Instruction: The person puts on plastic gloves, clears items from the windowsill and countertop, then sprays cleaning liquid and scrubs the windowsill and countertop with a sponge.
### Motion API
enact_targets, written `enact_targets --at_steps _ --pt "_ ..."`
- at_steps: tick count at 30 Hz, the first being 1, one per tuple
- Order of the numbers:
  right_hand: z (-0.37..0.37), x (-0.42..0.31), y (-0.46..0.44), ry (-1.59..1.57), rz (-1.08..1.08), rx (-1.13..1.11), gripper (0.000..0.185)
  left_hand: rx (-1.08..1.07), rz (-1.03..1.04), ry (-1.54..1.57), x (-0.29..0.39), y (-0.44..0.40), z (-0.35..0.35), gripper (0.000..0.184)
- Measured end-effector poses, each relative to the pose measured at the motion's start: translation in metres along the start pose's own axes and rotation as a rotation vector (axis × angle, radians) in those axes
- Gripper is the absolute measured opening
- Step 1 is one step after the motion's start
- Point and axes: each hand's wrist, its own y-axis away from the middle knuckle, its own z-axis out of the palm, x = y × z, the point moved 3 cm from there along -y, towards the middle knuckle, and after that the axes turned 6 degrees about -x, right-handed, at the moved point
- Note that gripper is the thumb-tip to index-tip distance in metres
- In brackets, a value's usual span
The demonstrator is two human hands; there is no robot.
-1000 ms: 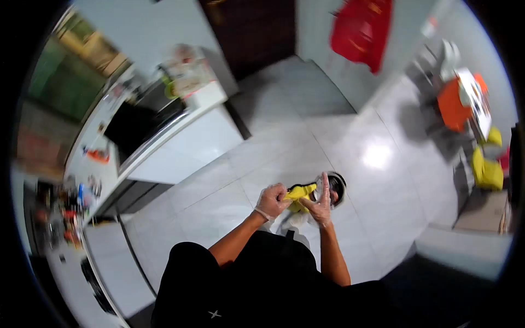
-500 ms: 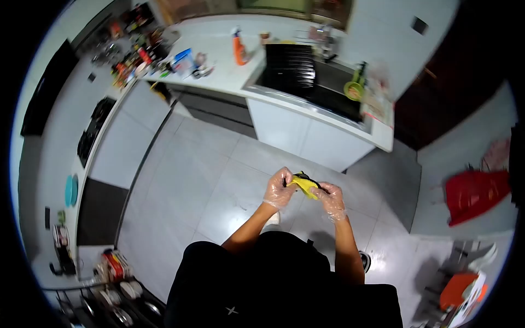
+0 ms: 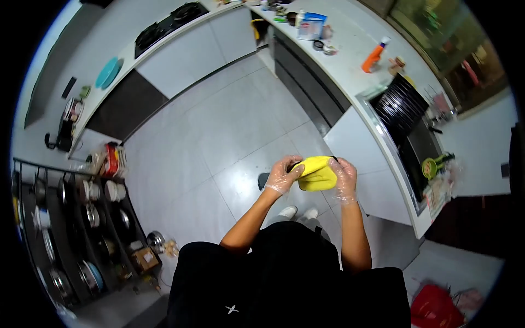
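Note:
A yellow cloth with a dark edge hangs between my hands, above the floor and in front of my body. My left hand, in a clear plastic glove, grips its left upper corner. On the other side my right hand, gloved the same way, pinches the right upper corner. The cloth is partly spread and sags in folds between them.
A counter with a sink, a black ridged rack and an orange spray bottle runs along the right. A stove and teal basin are upper left. A pot shelf stands lower left. Grey tiled floor lies between.
The view has turned left, bringing the stove and pot shelf further into sight. The yellow cloth, bunched up before, is now spread wider between my hands.

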Motion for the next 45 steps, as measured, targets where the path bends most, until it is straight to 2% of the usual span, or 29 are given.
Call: enact_targets --at_steps 4,5,8,9,11,12,13,16,17,18,20,21,22,23,25,26,28,29,30,32,33,34,35,36,37,38,40,44,45 --pt "0.028 -0.003 -0.039 -0.181 0.107 -0.019 0.021 -0.024 -0.101 -0.014 0.028 0.0 -0.01 0.051" --pt "0.03 0.002 -0.05 -0.197 0.104 -0.036 0.019 -0.058 -0.014 -0.023 0.025 -0.004 -0.006 0.059" --pt "0.049 -0.015 -0.068 -0.231 0.116 -0.127 0.018 -0.04 -0.03 -0.293 0.039 -0.017 0.006 0.058" --pt "0.044 -0.008 -0.08 -0.238 0.119 -0.117 0.017 -0.057 -0.105 -0.378 0.028 -0.029 0.003 0.043" --pt "0.038 -0.009 -0.101 -0.207 0.137 -0.178 0.017 -0.017 -0.149 -0.324 -0.011 -0.062 -0.002 0.034" --pt "0.033 -0.012 -0.112 -0.189 0.144 -0.204 0.017 -0.002 -0.169 -0.295 -0.009 -0.076 0.001 0.029" --pt "0.028 -0.016 -0.122 -0.202 0.146 -0.25 0.019 0.044 -0.046 -0.303 0.004 -0.082 0.005 0.021" --pt "0.0 -0.025 -0.158 -0.154 0.089 -0.349 0.027 0.169 0.036 -0.176 0.003 -0.124 0.011 0.022" --pt "-0.009 -0.029 -0.168 -0.098 0.087 -0.411 0.038 0.196 0.023 -0.113 0.004 -0.139 0.013 0.024" --pt "-0.01 -0.045 -0.172 -0.014 0.079 -0.471 0.049 0.231 -0.144 -0.06 0.034 -0.143 0.023 0.025" --pt "-0.035 -0.035 -0.19 0.201 0.092 -0.584 0.059 0.158 0.032 0.246 0.069 -0.158 0.041 0.024" --pt "-0.048 -0.03 -0.202 0.278 0.092 -0.625 0.061 0.129 0.125 0.179 0.073 -0.171 0.042 0.026" --pt "-0.056 -0.025 -0.211 0.356 0.093 -0.662 0.062 0.165 0.077 0.015 0.08 -0.183 0.039 0.032" --pt "-0.064 -0.02 -0.22 0.428 0.1 -0.698 0.064 0.211 0.084 0.203 0.081 -0.196 0.044 0.036" --pt "-0.076 -0.024 -0.235 0.451 0.174 -0.573 0.053 0.226 0.122 0.49 0.089 -0.217 0.052 0.046" --pt "-0.084 -0.022 -0.244 0.402 0.236 -0.526 0.047 0.237 0.128 0.605 0.094 -0.225 0.055 0.04" --pt "-0.106 -0.022 -0.258 0.076 0.162 -0.393 0.04 0.176 0.2 0.599 0.111 -0.243 0.059 0.041" --pt "-0.117 -0.022 -0.267 -0.086 0.12 -0.324 0.036 0.152 0.207 0.519 0.108 -0.258 0.053 0.042" --pt "-0.124 -0.019 -0.276 -0.394 0.238 -0.207 0.036 0.162 0.178 0.452 0.108 -0.271 0.052 0.04" --pt "-0.121 -0.054 -0.28 -0.884 0.228 -0.185 0.04 0.25 0.115 0.29 0.116 -0.294 0.068 0.04" --pt "-0.133 -0.051 -0.293 -0.949 0.191 -0.157 0.051 0.2 0.189 0.151 0.105 -0.31 0.074 0.037" --pt "-0.125 -0.081 -0.29 -1.031 0.145 -0.154 0.056 0.148 0.267 0.013 0.087 -0.327 0.077 0.034" --pt "-0.122 -0.101 -0.29 -1.051 0.149 -0.241 0.059 0.113 0.278 -0.26 0.075 -0.337 0.083 0.026" --pt "-0.122 -0.115 -0.294 -1.068 0.148 -0.327 0.062 0.033 0.205 -0.352 0.088 -0.338 0.101 0.017" --pt "-0.121 -0.123 -0.304 -0.985 0.025 -0.36 0.065 -0.061 0.327 -0.578 0.096 -0.349 0.11 0.016" --pt "-0.129 -0.117 -0.314 -0.905 -0.042 -0.378 0.057 -0.161 0.459 -0.799 0.102 -0.362 0.12 0.014" --pt "-0.156 -0.093 -0.338 -0.717 0.059 0.067 0.053 -0.29 0.507 -0.871 0.106 -0.388 0.131 0.013" --pt "-0.173 -0.126 -0.375 -0.52 0.011 0.225 0.053 -0.458 0.68 -0.774 0.134 -0.442 0.131 0.01" --pt "-0.173 -0.135 -0.386 -0.514 -0.019 0.242 0.053 -0.503 0.568 -0.717 0.151 -0.455 0.128 0.012"
